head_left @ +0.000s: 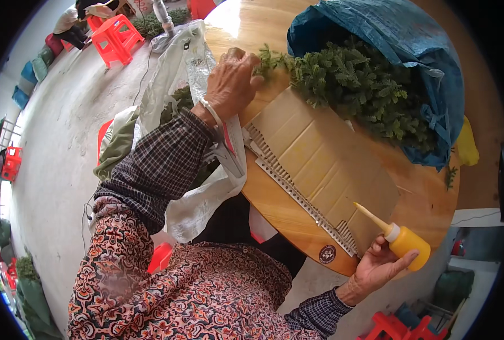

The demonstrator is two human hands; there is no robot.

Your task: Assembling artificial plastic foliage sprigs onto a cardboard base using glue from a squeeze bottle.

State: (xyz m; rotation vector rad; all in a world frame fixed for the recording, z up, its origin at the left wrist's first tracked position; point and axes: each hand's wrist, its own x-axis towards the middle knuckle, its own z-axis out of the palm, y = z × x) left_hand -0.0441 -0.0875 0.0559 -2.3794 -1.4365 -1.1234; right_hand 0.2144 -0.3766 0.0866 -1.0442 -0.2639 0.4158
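Near the far left edge of the round wooden table, my left hand [232, 82] is closed, its fingertips against a small green fir sprig [270, 61]; the grip itself is partly hidden. My right hand [376, 266] holds a yellow squeeze bottle [410, 248] with a long pointed nozzle tilted up and to the left. Between my hands lies a flat piece of brown cardboard [325, 153]. Along its near edge runs a perforated metal strip [297, 195] with a row of thin brown pieces on it. Leafy fir sprigs [359, 85] spill from a blue plastic bag [388, 25].
A white woven sack [198, 218] hangs open at the table's left edge, with greenery inside. Red plastic stools [116, 39] stand on the floor. A yellow thing [468, 143] sits beyond the blue bag. Another person [73, 22] is at the far left.
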